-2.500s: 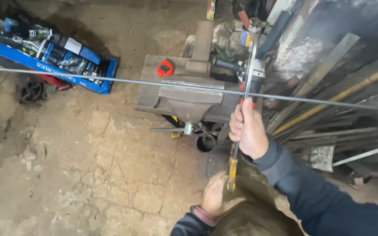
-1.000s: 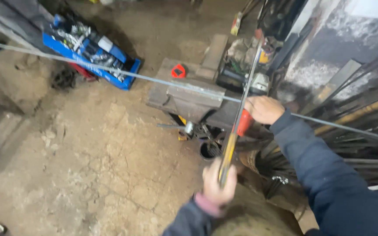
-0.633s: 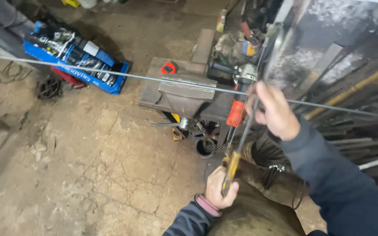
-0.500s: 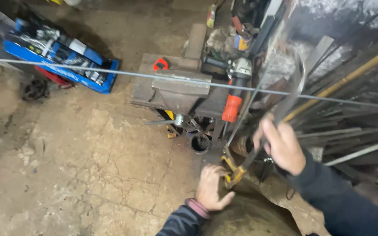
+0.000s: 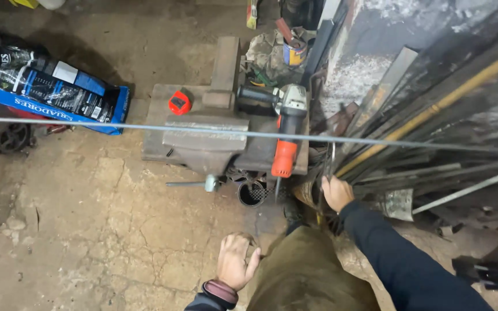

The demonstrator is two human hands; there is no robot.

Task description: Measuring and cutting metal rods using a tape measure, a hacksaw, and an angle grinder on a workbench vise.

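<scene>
Cracked concrete floor (image 5: 87,230) of a workshop, seen from above; the widest bare stretch lies at lower left, between the blue box and my legs. Upper left: one long blue cardboard box (image 5: 47,95) holding dark bottles, its right end just short of the bench's left edge. One thin steel rod (image 5: 249,134) runs across the whole view from left edge to right, passing over the box's lower edge and over the bench. Centre: one low, worn bench block (image 5: 203,144) carrying one small red tape measure (image 5: 179,102) near its upper left and one angle grinder (image 5: 286,135) with an orange handle along its right edge, the handle end overhanging toward me. One grey-headed hammer (image 5: 194,184) lies on the floor just below the bench's front edge; one round black drain grille (image 5: 253,194) sits beside it. My left hand (image 5: 235,262) hangs over the floor beside my olive trouser leg (image 5: 309,270), fingers loosely spread, holding nothing. My right hand (image 5: 336,193), in a dark sleeve, is closed around a slim upright metal tool (image 5: 328,167) at the bench's right corner; its lower end is hidden. Right: a crowded stack of leaning metal bars (image 5: 433,121), too many to count, leaving little free floor on that side.
</scene>
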